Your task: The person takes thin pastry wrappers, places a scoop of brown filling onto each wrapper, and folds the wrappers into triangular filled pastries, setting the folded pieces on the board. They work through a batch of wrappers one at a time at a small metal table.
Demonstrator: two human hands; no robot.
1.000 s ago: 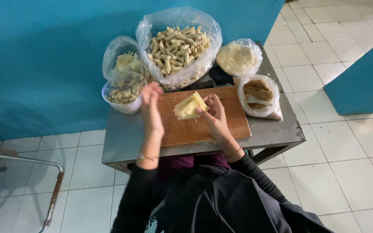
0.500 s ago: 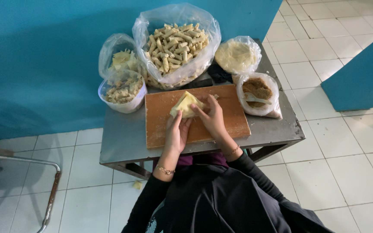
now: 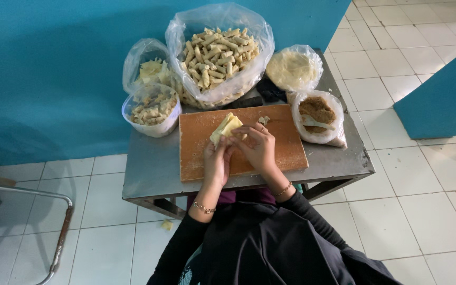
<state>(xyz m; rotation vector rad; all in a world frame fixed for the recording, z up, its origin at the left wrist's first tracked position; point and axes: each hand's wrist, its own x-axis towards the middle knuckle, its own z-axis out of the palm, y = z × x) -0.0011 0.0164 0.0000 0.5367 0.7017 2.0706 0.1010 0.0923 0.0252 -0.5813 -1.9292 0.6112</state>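
Note:
Over a wooden cutting board [image 3: 196, 150] on a small metal table [image 3: 149, 177], both of my hands work on a pale yellow sheet of pastry wrapper [image 3: 225, 126]. My left hand [image 3: 216, 161] holds its lower edge, and my right hand [image 3: 257, 148] presses its fingers on the wrapper from the right. The wrapper is partly folded, and what lies inside it is hidden. A small scrap of dough [image 3: 263, 120] lies on the board just behind my right hand.
Behind the board stand a big plastic bag of finished rolls [image 3: 215, 58], a bag of yellow wrappers [image 3: 146, 71], a tub of rolls [image 3: 151, 108], a bag of round sheets [image 3: 293, 68] and a bag of brown filling with a spoon [image 3: 317, 113]. A teal wall backs the table; a metal chair frame [image 3: 59, 237] stands left.
My left hand came back from the tub at the left and joined the right hand on the wrapper. The wrapper has been folded narrower.

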